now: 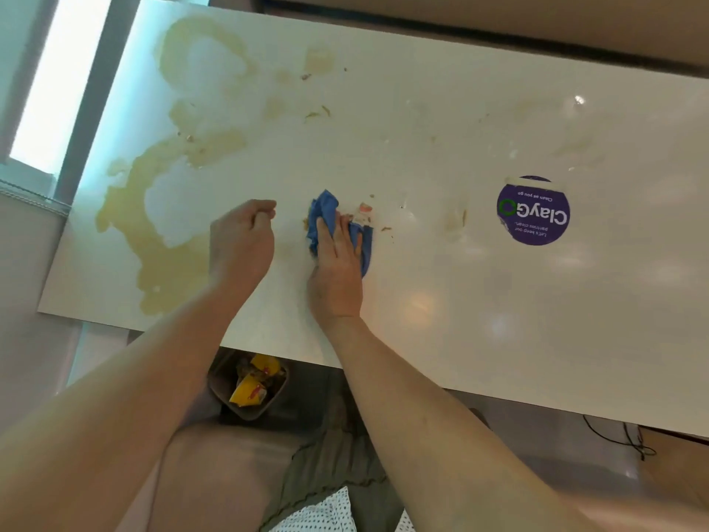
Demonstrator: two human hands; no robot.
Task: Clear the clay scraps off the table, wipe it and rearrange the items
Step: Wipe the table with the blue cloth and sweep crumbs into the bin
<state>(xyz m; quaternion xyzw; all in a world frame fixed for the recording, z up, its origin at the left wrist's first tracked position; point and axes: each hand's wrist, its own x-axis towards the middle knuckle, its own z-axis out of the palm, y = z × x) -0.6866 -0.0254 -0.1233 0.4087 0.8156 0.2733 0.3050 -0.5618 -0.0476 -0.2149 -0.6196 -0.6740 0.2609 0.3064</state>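
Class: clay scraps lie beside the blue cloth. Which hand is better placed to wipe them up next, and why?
Right. The right hand lies flat on the blue cloth, with the clay scraps just beyond it. The left hand is curled, off the cloth and farther from them.

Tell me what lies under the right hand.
The right hand presses a crumpled blue cloth onto the white table. Clay scraps show at its edge; anything beneath the cloth is covered.
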